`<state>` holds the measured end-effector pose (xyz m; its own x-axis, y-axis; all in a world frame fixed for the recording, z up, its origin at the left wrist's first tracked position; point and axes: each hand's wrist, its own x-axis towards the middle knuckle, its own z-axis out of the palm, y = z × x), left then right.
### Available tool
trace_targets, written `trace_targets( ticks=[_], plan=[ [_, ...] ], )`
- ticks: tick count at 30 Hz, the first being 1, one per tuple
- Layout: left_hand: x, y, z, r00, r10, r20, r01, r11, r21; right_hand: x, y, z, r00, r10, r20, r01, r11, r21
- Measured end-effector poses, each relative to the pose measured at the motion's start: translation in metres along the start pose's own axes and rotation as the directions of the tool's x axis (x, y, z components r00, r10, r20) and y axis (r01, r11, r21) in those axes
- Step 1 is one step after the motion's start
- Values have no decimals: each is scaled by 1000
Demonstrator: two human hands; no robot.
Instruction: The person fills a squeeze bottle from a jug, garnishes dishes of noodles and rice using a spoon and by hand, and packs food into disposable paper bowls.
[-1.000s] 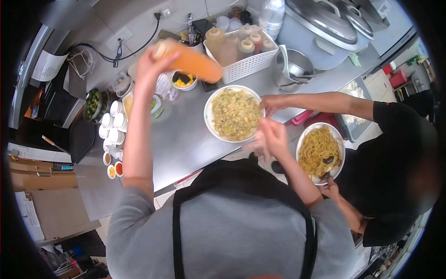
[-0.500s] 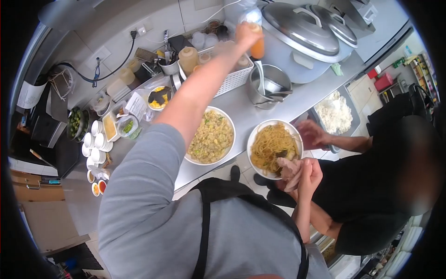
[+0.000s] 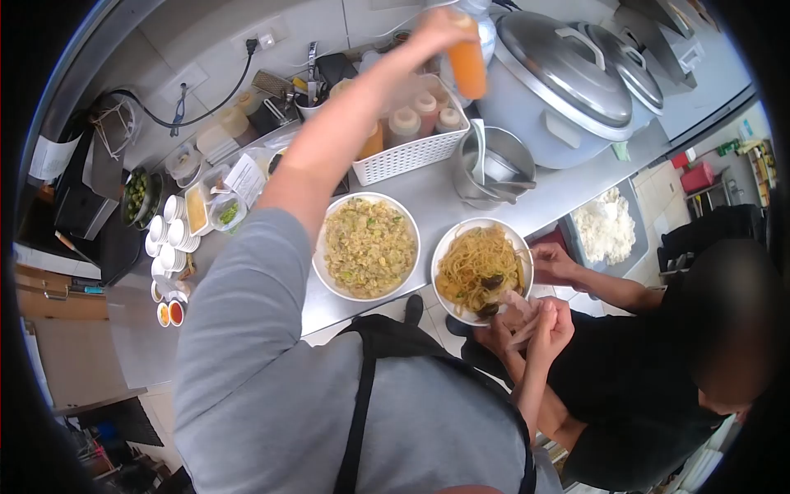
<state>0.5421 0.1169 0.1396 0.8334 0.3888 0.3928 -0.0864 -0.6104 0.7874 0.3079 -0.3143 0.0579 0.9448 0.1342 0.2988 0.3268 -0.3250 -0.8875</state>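
My left hand is closed around an orange squeeze bottle, above the right end of a white basket of sauce bottles. A crumpled pinkish cloth is pinched in my right hand, beside the near rim of a plate of noodles with dark pieces. A co-worker's hands are at that plate's right and near sides. On the counter edge, under my left arm, stands a plate of fried rice.
A metal pot with utensils stands beside large lidded rice cookers. White rice fills a grey bin at right. Stacked small white cups and sauce cups sit left. The co-worker in black stands close at right.
My left hand has raised the orange bottle higher beside the basket. My right hand stays on the cloth near the noodle plate. The whole view has shifted slightly.
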Motion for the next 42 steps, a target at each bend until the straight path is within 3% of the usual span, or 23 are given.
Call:
trace_targets(
  ticks=[1,3,5,6,8,9,11,13,17,19,24,27,29,31,32,33,34,35,37,39,40,41,42],
  plan=[
    [2,-1,-17,1000,-1,25,3,998,-63,3,-1,2,1000,-10,17,10,1000,1],
    [-22,15,-62,994,81,-69,-77,995,61,9,-2,6,999,-37,20,37,999,-15],
    [-45,34,-89,981,-61,-186,108,962,252,15,-5,12,998,-62,23,62,998,-32],
    [-49,28,-94,980,-65,-190,113,961,253,17,-7,14,997,-75,21,76,996,-39],
    [-59,9,-97,973,108,-204,0,884,468,18,-12,20,996,-91,24,92,995,-46],
    [-60,-7,-97,972,104,-210,7,883,469,17,-16,24,993,-113,36,115,992,-54],
    [-57,-43,-95,985,161,-63,-91,792,604,16,-26,33,989,-138,54,141,988,-61],
    [-62,-50,-88,994,95,-58,-41,798,601,13,-37,45,984,-174,43,173,985,16],
    [-65,-46,-65,997,40,70,-75,781,620,3,-45,51,977,-190,95,193,981,-26],
    [-63,-57,-53,981,-193,33,124,744,657,-3,-47,53,973,-213,84,216,976,-35],
    [-91,-73,-55,991,-101,92,18,760,649,-23,-47,48,989,-113,94,109,993,44],
    [-113,-47,-70,998,-67,19,42,796,603,-30,-41,41,986,1,165,-16,996,91],
    [-159,-25,-94,945,179,-273,-69,927,370,-35,-20,35,971,72,226,-111,980,164],
    [-203,-39,-134,980,150,-127,-107,948,299,-33,-10,36,972,71,222,-122,967,222],
    [-232,-56,-146,974,161,-162,-104,944,313,-28,-7,31,978,61,199,-108,966,233],
    [-267,-66,-159,990,55,-132,-9,944,329,-23,-13,28,992,55,116,-81,969,232],
    [-307,-74,-162,981,-105,-165,143,961,237,-11,7,14,997,-36,61,35,999,19],
    [-344,-96,-165,969,-197,-149,232,934,273,0,22,5,997,-71,26,74,988,-139],
    [-414,-145,-157,840,-541,-37,531,806,264,25,36,0,991,-108,-78,74,931,-357],
    [-460,-137,-134,607,-792,66,793,599,-114,70,108,3,993,-120,9,105,833,-543],
    [-472,-126,-126,579,-799,164,807,533,-253,91,138,10,985,-130,112,171,723,-669],
    [-479,-118,-120,554,-790,263,811,443,-381,99,125,30,987,163,1,-147,888,-436],
    [-481,-116,-115,554,-789,267,812,440,-383,108,127,45,972,225,71,-148,815,-560]
  ],
)
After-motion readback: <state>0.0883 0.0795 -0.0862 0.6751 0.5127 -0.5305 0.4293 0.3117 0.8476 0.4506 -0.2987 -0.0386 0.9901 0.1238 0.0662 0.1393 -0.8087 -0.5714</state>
